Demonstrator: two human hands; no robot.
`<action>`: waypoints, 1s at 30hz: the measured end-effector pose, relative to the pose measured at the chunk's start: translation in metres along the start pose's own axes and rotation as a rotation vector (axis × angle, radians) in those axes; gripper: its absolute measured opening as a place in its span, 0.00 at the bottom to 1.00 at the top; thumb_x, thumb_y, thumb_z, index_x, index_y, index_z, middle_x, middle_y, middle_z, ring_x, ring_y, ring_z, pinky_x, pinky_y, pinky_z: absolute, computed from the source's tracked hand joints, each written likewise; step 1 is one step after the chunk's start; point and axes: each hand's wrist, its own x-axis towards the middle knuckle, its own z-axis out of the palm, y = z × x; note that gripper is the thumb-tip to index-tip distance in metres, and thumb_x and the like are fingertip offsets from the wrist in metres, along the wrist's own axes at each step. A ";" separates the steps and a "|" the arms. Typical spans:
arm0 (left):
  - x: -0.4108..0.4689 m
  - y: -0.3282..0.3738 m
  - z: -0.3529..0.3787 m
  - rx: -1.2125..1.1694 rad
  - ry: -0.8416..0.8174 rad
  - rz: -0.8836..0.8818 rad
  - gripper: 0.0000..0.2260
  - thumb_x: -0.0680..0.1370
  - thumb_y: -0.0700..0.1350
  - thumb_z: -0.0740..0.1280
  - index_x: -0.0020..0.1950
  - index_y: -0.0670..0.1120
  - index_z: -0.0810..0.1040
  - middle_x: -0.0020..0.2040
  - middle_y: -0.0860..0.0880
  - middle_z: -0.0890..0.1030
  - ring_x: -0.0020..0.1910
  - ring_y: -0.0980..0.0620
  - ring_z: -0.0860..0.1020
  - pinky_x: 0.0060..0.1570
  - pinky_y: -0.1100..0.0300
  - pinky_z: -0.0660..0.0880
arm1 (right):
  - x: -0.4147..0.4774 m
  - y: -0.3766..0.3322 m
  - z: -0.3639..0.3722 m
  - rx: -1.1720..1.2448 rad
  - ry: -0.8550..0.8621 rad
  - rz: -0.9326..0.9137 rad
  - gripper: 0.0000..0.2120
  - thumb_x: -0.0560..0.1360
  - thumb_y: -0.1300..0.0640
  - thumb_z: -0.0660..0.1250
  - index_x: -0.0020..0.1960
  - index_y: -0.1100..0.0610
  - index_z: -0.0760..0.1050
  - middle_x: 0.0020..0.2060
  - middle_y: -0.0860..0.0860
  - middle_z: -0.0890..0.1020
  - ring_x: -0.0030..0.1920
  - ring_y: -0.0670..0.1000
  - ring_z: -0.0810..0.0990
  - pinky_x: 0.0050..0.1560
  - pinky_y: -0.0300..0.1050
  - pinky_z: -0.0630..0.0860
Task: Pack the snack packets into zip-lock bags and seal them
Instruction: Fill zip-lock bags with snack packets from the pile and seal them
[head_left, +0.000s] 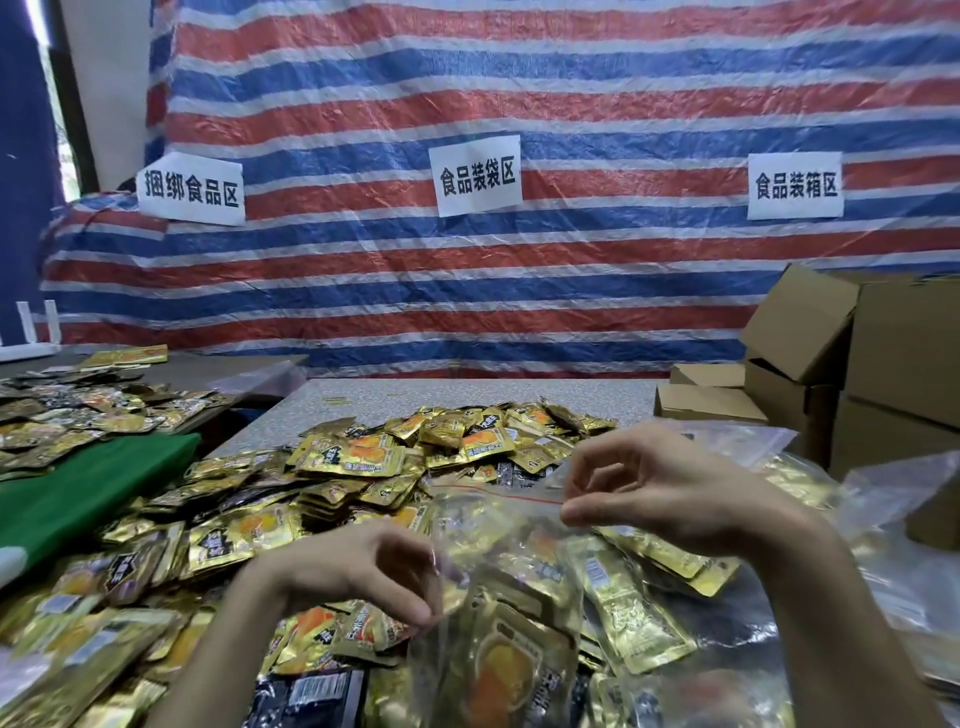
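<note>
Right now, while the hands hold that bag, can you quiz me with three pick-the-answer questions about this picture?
1. Where are the cardboard boxes? A left, B middle, C right.
2. How many white signs hang on the striped tarp? A two, B three, C five.
3. The zip-lock bag is: A holding gold packets, B empty, C lying untouched.

Answers: 1 C, they are stacked at the right edge. 2 B, three hang in a row. 3 A, packets show through it while the left hand and right hand pinch it.

Striped tarp (519, 78), three white paper signs (477, 175) on it, stacked cardboard boxes (893, 353) right, green cloth (88, 493) left
</note>
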 end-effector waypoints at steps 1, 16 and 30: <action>0.008 -0.002 0.006 0.012 -0.010 0.007 0.15 0.70 0.42 0.77 0.54 0.41 0.80 0.56 0.41 0.82 0.55 0.42 0.79 0.55 0.53 0.75 | 0.000 0.000 0.000 -0.013 0.004 0.005 0.05 0.74 0.57 0.74 0.43 0.59 0.80 0.40 0.56 0.85 0.43 0.49 0.84 0.44 0.38 0.78; 0.027 0.000 0.011 -0.088 0.206 -0.031 0.21 0.76 0.52 0.71 0.58 0.36 0.75 0.53 0.42 0.85 0.47 0.42 0.84 0.44 0.52 0.81 | 0.002 -0.030 0.022 -0.156 -0.035 0.000 0.17 0.75 0.70 0.61 0.51 0.53 0.82 0.50 0.49 0.84 0.47 0.42 0.80 0.43 0.37 0.75; 0.116 0.150 0.077 0.200 1.078 0.317 0.09 0.82 0.37 0.63 0.43 0.47 0.75 0.50 0.44 0.83 0.45 0.49 0.81 0.40 0.58 0.75 | -0.041 -0.037 -0.022 -0.036 0.133 -0.048 0.23 0.65 0.74 0.56 0.44 0.53 0.82 0.35 0.42 0.82 0.38 0.38 0.79 0.36 0.32 0.75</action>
